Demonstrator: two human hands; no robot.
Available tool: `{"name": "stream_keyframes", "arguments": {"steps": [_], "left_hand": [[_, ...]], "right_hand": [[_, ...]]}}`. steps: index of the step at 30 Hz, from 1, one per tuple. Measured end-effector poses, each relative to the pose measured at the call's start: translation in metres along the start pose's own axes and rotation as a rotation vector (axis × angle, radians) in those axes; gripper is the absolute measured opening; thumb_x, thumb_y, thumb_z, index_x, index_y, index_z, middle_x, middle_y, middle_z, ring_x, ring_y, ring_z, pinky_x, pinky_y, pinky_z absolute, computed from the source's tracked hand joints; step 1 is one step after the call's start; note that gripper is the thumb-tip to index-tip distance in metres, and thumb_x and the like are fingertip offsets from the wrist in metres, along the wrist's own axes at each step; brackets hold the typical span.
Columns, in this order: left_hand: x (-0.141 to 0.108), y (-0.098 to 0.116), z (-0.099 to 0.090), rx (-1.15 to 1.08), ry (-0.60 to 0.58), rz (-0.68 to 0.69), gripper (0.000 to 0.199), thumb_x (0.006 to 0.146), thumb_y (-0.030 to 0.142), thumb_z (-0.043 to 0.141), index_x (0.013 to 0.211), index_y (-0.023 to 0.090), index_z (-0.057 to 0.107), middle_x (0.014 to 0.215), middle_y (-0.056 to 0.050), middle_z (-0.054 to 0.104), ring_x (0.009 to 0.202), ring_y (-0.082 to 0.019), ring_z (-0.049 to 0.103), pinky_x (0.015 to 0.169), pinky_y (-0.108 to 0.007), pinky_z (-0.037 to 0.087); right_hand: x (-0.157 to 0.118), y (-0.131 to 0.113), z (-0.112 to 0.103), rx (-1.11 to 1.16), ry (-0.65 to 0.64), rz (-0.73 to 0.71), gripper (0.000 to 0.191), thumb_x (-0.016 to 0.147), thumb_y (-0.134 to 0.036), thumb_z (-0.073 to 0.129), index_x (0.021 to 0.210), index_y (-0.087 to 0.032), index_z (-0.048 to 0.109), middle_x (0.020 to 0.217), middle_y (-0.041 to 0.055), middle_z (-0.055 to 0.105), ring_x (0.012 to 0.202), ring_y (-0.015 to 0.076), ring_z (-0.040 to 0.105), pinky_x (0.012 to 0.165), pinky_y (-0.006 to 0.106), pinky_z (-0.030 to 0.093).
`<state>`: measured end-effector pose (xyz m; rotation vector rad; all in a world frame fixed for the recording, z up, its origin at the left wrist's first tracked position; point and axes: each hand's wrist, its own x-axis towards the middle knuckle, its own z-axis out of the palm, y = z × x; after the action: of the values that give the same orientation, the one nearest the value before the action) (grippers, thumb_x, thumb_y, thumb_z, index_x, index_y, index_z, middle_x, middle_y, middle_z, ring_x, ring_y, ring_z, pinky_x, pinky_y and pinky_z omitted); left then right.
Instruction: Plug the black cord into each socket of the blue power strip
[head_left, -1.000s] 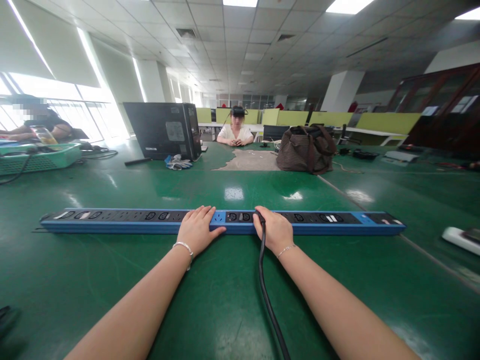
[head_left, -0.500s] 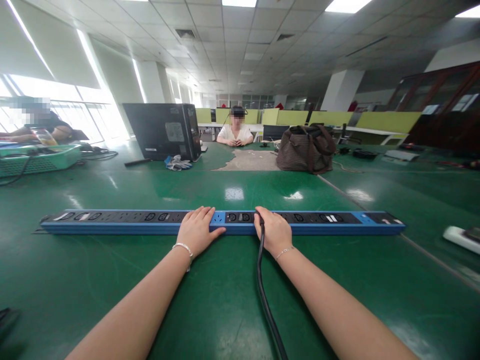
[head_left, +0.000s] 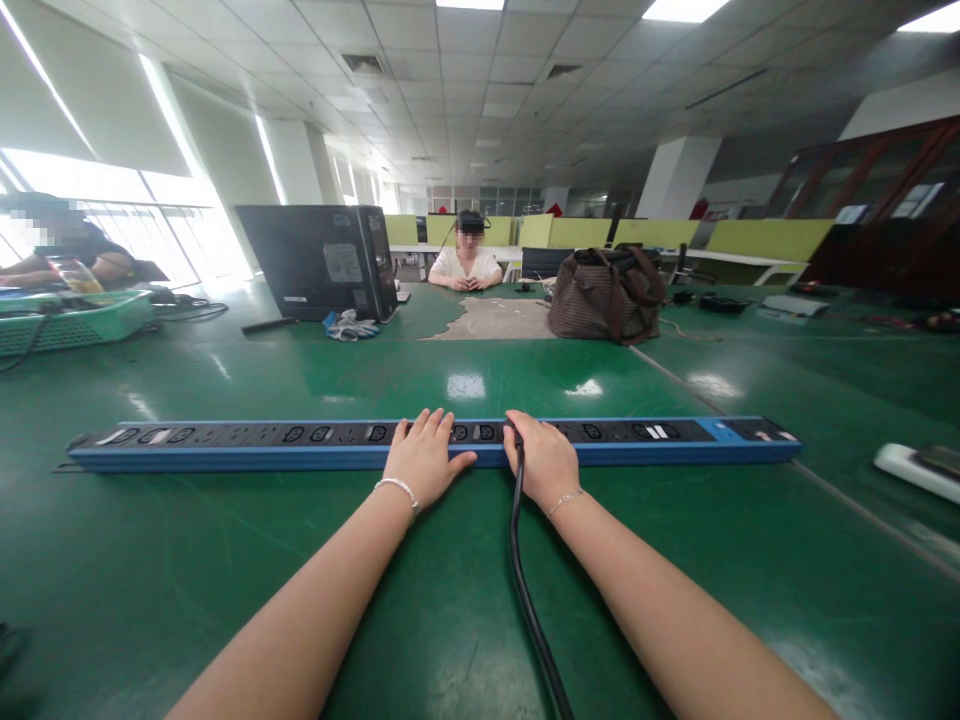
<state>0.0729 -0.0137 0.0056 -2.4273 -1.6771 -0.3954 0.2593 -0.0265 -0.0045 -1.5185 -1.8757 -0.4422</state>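
A long blue power strip (head_left: 225,458) with black socket panels lies crosswise on the green table (head_left: 247,570). My left hand (head_left: 426,458) rests on the strip left of its middle, fingers stretched over the sockets and thumb out to the right. My right hand (head_left: 546,458) is closed around a plug at a socket just right of the middle; the hand hides most of the plug. From it a thick black cable (head_left: 519,570) runs toward me and off the bottom edge. Whether the plug is fully seated I cannot tell.
Farther back stand a black computer case (head_left: 315,262), blue-white gloves (head_left: 350,326) and a brown bag (head_left: 606,297). A green basket (head_left: 82,322) is at the left, a white power strip (head_left: 919,475) at the right. One person (head_left: 466,265) sits opposite, another (head_left: 90,250) at the left.
My left hand has slid right along the power strip, nearer to my right hand, covering the blue socket section. My right hand stays on the plug. The view has shifted slightly.
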Motion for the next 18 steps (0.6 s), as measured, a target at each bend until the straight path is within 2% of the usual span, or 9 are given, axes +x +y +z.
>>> {"name": "stream_keyframes", "arguments": {"steps": [6,12,18], "left_hand": [[-0.0010,-0.0007,0.0082,0.008,0.091,-0.005,0.066,0.084,0.061,0.036,0.134,0.017,0.044,0.138,-0.012,0.049,0.130,-0.027,0.039,0.107,-0.047,0.029],[-0.0019,-0.0019,0.0090,0.008,0.122,0.012,0.065,0.085,0.060,0.036,0.132,0.016,0.046,0.133,-0.012,0.053,0.126,-0.027,0.043,0.105,-0.045,0.031],[-0.0017,-0.0013,0.0081,0.009,0.126,0.016,0.065,0.085,0.059,0.036,0.131,0.014,0.046,0.133,-0.012,0.053,0.126,-0.027,0.044,0.105,-0.045,0.031]], "right_hand": [[-0.0010,0.0000,0.0005,0.039,-0.020,0.005,0.031,0.090,-0.025,0.040,0.112,-0.017,0.061,0.111,0.0071,0.068,0.102,0.0184,0.062,0.094,0.032,0.041],[0.0065,-0.0015,-0.0051,-0.002,-0.102,0.038,0.029,0.090,-0.028,0.041,0.106,-0.020,0.063,0.100,0.0044,0.071,0.089,0.0178,0.065,0.083,0.029,0.044],[0.0010,0.0007,-0.0042,0.025,-0.102,-0.009,0.033,0.091,-0.027,0.038,0.114,-0.017,0.059,0.114,0.0062,0.066,0.102,0.0188,0.062,0.094,0.032,0.040]]}}
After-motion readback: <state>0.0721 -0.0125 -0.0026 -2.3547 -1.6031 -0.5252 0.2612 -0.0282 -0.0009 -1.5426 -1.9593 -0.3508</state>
